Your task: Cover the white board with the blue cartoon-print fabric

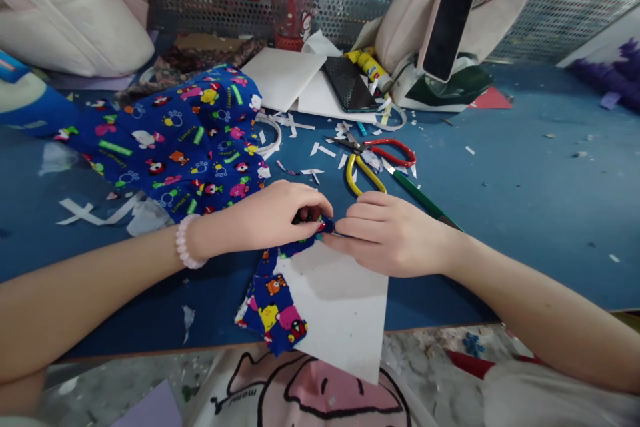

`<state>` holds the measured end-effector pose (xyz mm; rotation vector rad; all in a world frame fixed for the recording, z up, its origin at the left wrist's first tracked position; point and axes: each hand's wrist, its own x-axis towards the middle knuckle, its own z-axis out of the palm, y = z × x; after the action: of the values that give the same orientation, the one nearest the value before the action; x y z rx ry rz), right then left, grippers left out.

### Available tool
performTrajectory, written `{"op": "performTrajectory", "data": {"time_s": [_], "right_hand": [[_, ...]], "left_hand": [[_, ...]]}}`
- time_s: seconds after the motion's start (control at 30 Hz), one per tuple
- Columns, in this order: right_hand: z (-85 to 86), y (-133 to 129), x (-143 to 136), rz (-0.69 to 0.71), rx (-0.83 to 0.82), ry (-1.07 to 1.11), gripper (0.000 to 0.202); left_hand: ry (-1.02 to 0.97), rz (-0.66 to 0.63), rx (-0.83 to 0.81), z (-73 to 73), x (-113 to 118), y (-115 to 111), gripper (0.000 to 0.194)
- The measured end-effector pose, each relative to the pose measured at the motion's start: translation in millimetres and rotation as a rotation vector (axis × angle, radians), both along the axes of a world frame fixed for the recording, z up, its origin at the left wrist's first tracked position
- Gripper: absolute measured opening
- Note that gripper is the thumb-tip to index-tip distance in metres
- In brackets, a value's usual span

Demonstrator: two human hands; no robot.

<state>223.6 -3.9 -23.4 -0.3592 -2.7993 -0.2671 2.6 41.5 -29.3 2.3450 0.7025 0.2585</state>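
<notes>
My left hand [270, 215] and my right hand [387, 233] meet over the top edge of a white card [345, 307]. Between their fingertips is a narrow strip of printed blue fabric [277, 310], which runs down the card's left side and lies folded near its lower corner. My left thumb and fingers pinch the strip's upper end, and the right fingertips press on the same spot. A larger piece of blue cartoon-print cloth [185, 140] is spread out behind my left wrist. Scissors with red and yellow handles [367, 157] lie just beyond my right hand.
A green-handled tool [420, 193] lies partly under my right wrist. Paper scraps [95, 212] litter the blue table [540, 213]. Behind are white cards [285, 77], a dark phone [350, 83], another propped phone [447, 30], a yellow bottle [373, 69], a red-handled cup [293, 3] and bags [70, 13].
</notes>
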Motion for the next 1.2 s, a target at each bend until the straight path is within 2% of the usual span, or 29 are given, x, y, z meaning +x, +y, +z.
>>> {"op": "performTrajectory", "data": {"time_s": [0.3, 0.7, 1.2], "right_hand": [[-4.1, 0, -4, -0.046, -0.122, -0.018, 0.028], [1.2, 5, 4, -0.075, -0.254, -0.055, 0.029], [0.5, 10, 9, -0.087, -0.242, 0.024, 0.032]], "left_hand": [[0.010, 0.000, 0.005, 0.9, 0, 0, 0.018], [0.006, -0.010, 0.011, -1.0, -1, 1, 0.020], [-0.020, -0.009, -0.014, -3.0, 0, 2, 0.024]]}}
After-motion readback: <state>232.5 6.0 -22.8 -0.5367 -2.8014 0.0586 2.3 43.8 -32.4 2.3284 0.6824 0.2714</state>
